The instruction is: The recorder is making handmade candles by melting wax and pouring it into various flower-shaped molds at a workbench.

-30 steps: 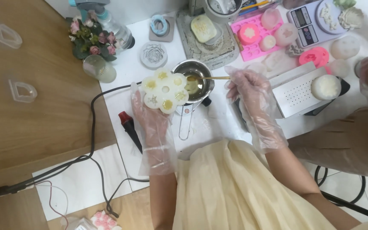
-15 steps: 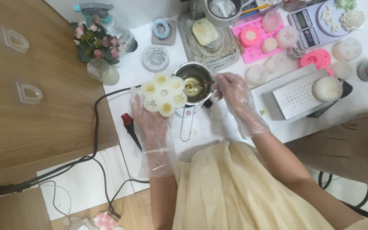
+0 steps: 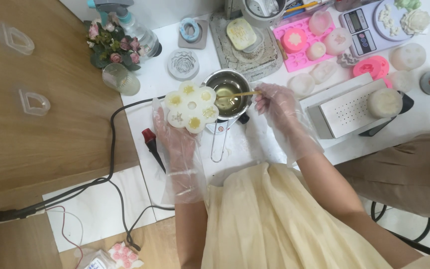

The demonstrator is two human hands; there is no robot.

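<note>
Flower-shaped mould [image 3: 191,106] held up flat above the white surface [image 3: 274,149], carried on the left hand [image 3: 177,137], its rim just beside the small metal pot [image 3: 232,89] and partly overlapping it from this view. Six round cups in the mould, most showing yellowish fill, one with a small star shape inside. Judged as the filling step: clear yellow liquid in the pot, thin yellow stick [image 3: 237,94] dipped into it from the right. Calls next, by that reading, for a level mould kept close to the pot's edge and a slow, short carry of the stick so that no drops land on the surface or on the black cable [image 3: 113,149] running by. Left fingers [image 3: 161,117], in a loose clear glove, spread under and around the mould's edge and closed on it from below. Right hand [image 3: 274,102], gloved the same way, with fingers pinched together on the far end of the stick, nothing else touched. Further back and well apart: pink tray [image 3: 299,57] of shaped pieces, kitchen scale [image 3: 362,22], white perforated box [image 3: 349,112], small bunch of flowers [image 3: 110,45].
</note>
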